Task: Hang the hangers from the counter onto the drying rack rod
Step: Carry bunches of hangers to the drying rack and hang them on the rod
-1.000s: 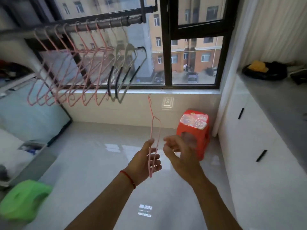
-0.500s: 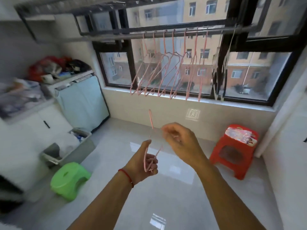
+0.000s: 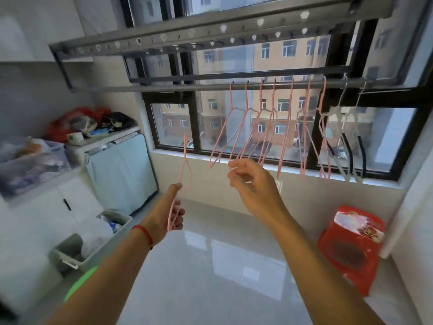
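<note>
Far left, a clear bin (image 3: 30, 165) on the tabletop (image 3: 39, 191) holds blurred items you cannot identify; behind it a heap of red and dark bags (image 3: 89, 120) lies on the covered appliance (image 3: 121, 170). On the floor, a grey crate (image 3: 93, 242) holds what looks like white bags and a blue item. A green stool (image 3: 79, 285) shows at its corner.

Your left hand (image 3: 166, 214) has its grip closed on a pink hanger (image 3: 184, 174), pinched at the lower frame, hook upward, edge-on to the camera. The hanger is in mid-air, below the rod (image 3: 234, 86) and left of the hung row, touching neither. Judged from its thin wire, it will be light and springy, likely to twist in a low pinch; taking it near the neck, just under the hook, would steady the hook for the rod.

Your right hand (image 3: 253, 184) holds nothing, fingers loosely curled and parted, in front of the hung pink hangers (image 3: 269, 127). Right of them hang two pale hangers (image 3: 346, 137) with dark sleeves. A red stool (image 3: 351, 249) stands lower right.
</note>
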Available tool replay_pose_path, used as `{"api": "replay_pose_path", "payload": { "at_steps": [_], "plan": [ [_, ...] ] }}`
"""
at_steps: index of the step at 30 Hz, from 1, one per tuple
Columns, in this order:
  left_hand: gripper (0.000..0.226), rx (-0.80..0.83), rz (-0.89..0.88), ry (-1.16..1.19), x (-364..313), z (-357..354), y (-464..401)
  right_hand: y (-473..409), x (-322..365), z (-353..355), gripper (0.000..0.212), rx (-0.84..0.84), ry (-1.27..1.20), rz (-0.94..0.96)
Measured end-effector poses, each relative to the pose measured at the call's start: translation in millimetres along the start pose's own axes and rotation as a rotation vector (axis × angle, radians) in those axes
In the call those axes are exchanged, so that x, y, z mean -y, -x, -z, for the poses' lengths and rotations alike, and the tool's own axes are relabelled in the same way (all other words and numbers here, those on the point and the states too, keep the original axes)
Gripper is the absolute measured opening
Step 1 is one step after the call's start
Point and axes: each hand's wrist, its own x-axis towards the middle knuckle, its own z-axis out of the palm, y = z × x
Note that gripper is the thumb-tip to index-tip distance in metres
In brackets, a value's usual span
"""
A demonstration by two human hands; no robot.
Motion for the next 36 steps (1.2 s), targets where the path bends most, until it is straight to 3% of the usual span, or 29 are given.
{"api": "replay_pose_path", "payload": {
  "at_steps": [7,14,23,34,36],
  "plan": [
    [0.064,0.02,-0.196,-0.119,-77.3,-25.9,-40.3,-68.0,1.5,8.2,0.019,-0.013,0.011,0.039],
    [0.06,0.115,-0.352,-0.291,-141.5,-46.0,-75.1,-97.6,2.1,15.3,0.02,-0.037,0.051,0.059],
    [0.068,0.301,-0.299,-0.192,-173.3,-53.8,-129.0,-115.9,-5.6,-2.0,0.019,-0.126,0.132,0.012],
    [0.067,0.47,-0.218,-0.327,-154.3,-47.8,-183.0,-113.0,-23.5,-17.8,0.02,-0.211,0.246,-0.101],
    [0.07,0.442,-0.227,-0.399,-152.9,-45.3,-181.1,-108.1,-23.6,-16.5,0.02,-0.211,0.234,-0.109]
  ]
}}
